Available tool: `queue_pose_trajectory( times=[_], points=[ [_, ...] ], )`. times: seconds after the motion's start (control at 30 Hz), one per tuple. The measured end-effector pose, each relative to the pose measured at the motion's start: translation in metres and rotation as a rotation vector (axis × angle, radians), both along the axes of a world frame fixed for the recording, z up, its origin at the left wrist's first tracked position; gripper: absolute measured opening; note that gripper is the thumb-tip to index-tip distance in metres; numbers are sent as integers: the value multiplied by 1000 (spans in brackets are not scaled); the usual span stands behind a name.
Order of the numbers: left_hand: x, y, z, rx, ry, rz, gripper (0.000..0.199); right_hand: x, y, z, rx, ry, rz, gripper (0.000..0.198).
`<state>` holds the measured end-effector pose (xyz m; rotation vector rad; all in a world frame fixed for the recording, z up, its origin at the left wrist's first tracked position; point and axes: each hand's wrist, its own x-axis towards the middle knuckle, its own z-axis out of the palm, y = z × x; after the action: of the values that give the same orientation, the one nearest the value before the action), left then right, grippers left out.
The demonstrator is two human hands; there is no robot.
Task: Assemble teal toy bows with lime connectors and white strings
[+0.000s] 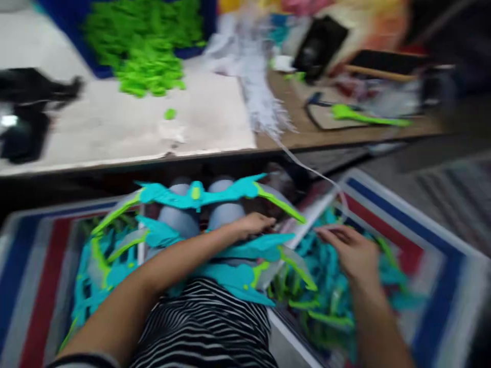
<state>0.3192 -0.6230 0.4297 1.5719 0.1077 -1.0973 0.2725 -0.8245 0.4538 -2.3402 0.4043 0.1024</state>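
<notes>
Across my lap lie turquoise and lime-green plastic toy bows point(164, 197), with curved limbs and a small green piece at the middle of the front one. My left hand point(255, 225) reaches over them, its fingers curled together close to the front bow's right limb; what they hold, if anything, is too blurred to see. At the right, my right hand point(355, 250) pinches a white string point(307, 167) between thumb and fingers. The string loops up to a bundle of white strings point(261, 97) hanging at the table's edge.
Striped bags point(391, 204) on both sides hold more turquoise and green bows. On the table point(215, 122), small green pieces point(149, 71) spill from a blue bin point(76, 36). A phone-like black object point(387, 62) and a green strip point(368, 116) lie at the right.
</notes>
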Motion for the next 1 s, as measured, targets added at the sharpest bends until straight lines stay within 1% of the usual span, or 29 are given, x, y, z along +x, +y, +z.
queue_pose_trajectory(
  times=[0.03,0.1,0.2,0.27,0.37,0.5,0.6,0.77,0.83,0.87,0.93,1.0],
  points=[
    [6,-7,-5,-30,30,-28,31,-12,-13,3,9,-48,-67,26],
    [13,-26,-15,-85,114,-34,26,-22,-26,1,63,-176,-144,32],
    [12,-47,-24,-179,287,68,22,-18,-24,-12,141,-331,-163,35],
    [10,-56,-27,-217,351,129,20,-14,-17,-18,141,-383,-134,32],
    [11,-63,-32,-253,371,142,18,-13,-11,-21,81,-453,-48,24],
    [14,-68,-39,-354,413,142,12,-12,-11,-25,-34,-525,60,18],
    [14,-72,-43,-415,433,130,10,-10,-12,-29,-112,-560,101,16],
    [12,-78,-43,-512,462,120,4,-11,-17,-36,-142,-536,139,14],
    [12,-81,-41,-509,426,114,3,-11,-19,-38,-134,-509,160,15],
    [11,-83,-40,-472,374,104,4,-10,-19,-40,-126,-491,168,15],
    [11,-85,-36,-341,228,72,10,-9,-19,-44,-107,-450,176,18],
    [13,-82,-29,-211,94,49,17,-7,-18,-48,-101,-418,160,25]
  ],
)
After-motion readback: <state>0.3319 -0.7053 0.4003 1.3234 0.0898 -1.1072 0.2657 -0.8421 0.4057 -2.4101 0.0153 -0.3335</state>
